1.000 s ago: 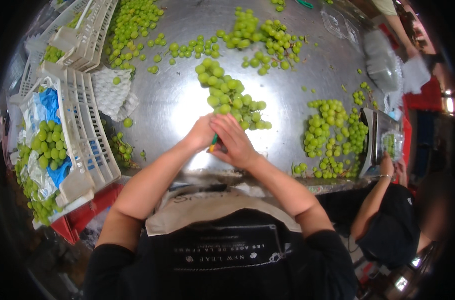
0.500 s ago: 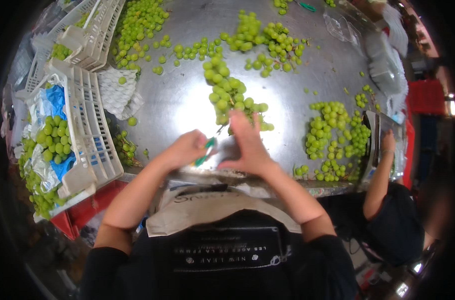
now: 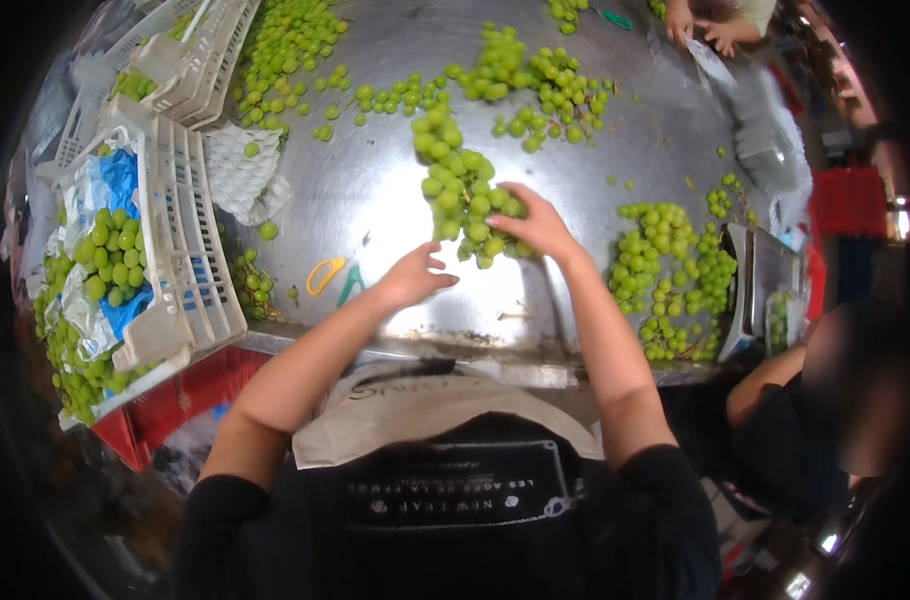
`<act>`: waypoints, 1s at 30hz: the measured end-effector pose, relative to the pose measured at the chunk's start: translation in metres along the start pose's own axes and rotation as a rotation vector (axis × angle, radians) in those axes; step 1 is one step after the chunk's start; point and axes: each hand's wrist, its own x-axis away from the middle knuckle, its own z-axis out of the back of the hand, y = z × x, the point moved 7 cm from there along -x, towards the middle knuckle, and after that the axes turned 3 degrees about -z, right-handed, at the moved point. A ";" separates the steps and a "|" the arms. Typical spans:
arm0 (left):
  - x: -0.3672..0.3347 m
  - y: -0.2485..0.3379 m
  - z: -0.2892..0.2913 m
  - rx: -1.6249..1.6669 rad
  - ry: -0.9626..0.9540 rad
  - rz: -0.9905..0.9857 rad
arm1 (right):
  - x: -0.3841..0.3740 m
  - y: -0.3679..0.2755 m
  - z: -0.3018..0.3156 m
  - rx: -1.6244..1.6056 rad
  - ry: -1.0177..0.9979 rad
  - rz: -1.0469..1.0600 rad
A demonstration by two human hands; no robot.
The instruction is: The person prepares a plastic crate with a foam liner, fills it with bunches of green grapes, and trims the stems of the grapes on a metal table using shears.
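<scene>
The surface (image 3: 365,180) spreads before you, its middle washed out by glare. At your left stands the crate (image 3: 158,200), probably for easy reach. The bunch (image 3: 457,185) lies ahead of you, its underside hidden. Your right hand (image 3: 542,222) touches its right side, likely to steady it, fingers spread; whether they grip, I cannot tell. Your left hand (image 3: 415,275) is beside its near end, fingers apart, holding nothing. Nearby lie the scissors (image 3: 354,275), perhaps to free that hand; their blades are hard to make out.
</scene>
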 end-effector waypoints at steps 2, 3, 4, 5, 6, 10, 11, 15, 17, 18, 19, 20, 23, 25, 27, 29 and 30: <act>-0.012 -0.001 -0.020 0.303 -0.061 0.004 | 0.003 0.000 -0.002 -0.009 -0.004 0.000; -0.013 0.000 -0.029 0.327 -0.091 -0.011 | 0.009 0.001 -0.004 -0.018 0.014 0.017; -0.013 0.000 -0.036 0.350 -0.121 -0.026 | 0.013 0.005 -0.005 -0.032 0.029 -0.006; -0.014 0.000 -0.036 0.331 -0.040 -0.111 | 0.017 0.007 -0.006 -0.046 0.044 -0.028; -0.012 0.000 -0.038 0.316 -0.052 -0.102 | 0.022 0.012 -0.008 -0.065 0.062 -0.053; 0.001 0.010 -0.036 0.311 -0.078 0.022 | 0.037 0.034 -0.016 -0.224 0.130 -0.129; 0.003 0.013 -0.035 0.323 -0.080 0.073 | 0.040 0.035 -0.017 -0.199 0.164 -0.105; 0.004 0.018 -0.032 0.272 -0.148 -0.013 | 0.048 0.025 -0.023 -0.135 0.242 -0.060; 0.012 0.022 -0.024 0.268 -0.246 -0.087 | 0.048 0.025 -0.022 -0.138 0.255 -0.072; 0.019 0.022 -0.015 0.136 -0.307 -0.028 | 0.048 0.029 -0.021 -0.145 0.266 -0.081; 0.029 0.023 -0.001 0.003 -0.368 0.032 | 0.048 0.031 -0.019 -0.154 0.278 -0.092; 0.034 0.020 0.007 -0.132 -0.427 0.092 | 0.048 0.033 -0.017 -0.167 0.285 -0.106; 0.027 0.006 0.022 -0.389 -0.261 0.035 | 0.048 0.033 -0.017 -0.192 0.277 -0.131; 0.015 -0.006 0.012 -0.368 -0.169 -0.014 | 0.045 0.035 -0.016 -0.198 0.265 -0.141; 0.008 -0.003 -0.005 -0.265 -0.138 -0.073 | 0.045 0.038 -0.018 -0.359 0.223 -0.194; 0.009 0.011 -0.016 -0.145 -0.109 -0.115 | 0.046 0.046 -0.023 -0.577 0.172 -0.239; 0.012 0.020 -0.016 -0.121 -0.067 -0.115 | 0.046 0.051 -0.031 -0.715 0.142 -0.252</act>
